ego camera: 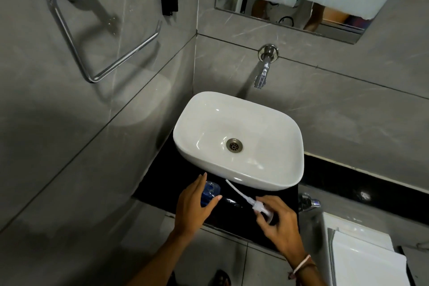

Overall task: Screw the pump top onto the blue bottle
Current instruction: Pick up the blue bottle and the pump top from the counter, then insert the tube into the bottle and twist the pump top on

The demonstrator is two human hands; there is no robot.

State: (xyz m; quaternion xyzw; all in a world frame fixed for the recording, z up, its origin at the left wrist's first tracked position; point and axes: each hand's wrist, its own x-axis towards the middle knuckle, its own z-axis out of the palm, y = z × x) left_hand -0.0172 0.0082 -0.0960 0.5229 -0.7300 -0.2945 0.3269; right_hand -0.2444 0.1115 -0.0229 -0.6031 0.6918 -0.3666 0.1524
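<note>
Down on the black surface (241, 223) before the white basin (239, 176), our left hand (193, 208) wraps the open-necked blue bottle (210, 193), while our right hand (278, 218) pinches the pump top (261, 208) — tube slanting toward the bottle — just beside it.

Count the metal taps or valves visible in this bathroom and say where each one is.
2. One tap juts from the wall above the white basin; one chrome valve sits low on the wall right of the black counter. Others may be out of view.

Dim overhead light, glare on white basin (239, 137), wide-angle edge distortion
</note>
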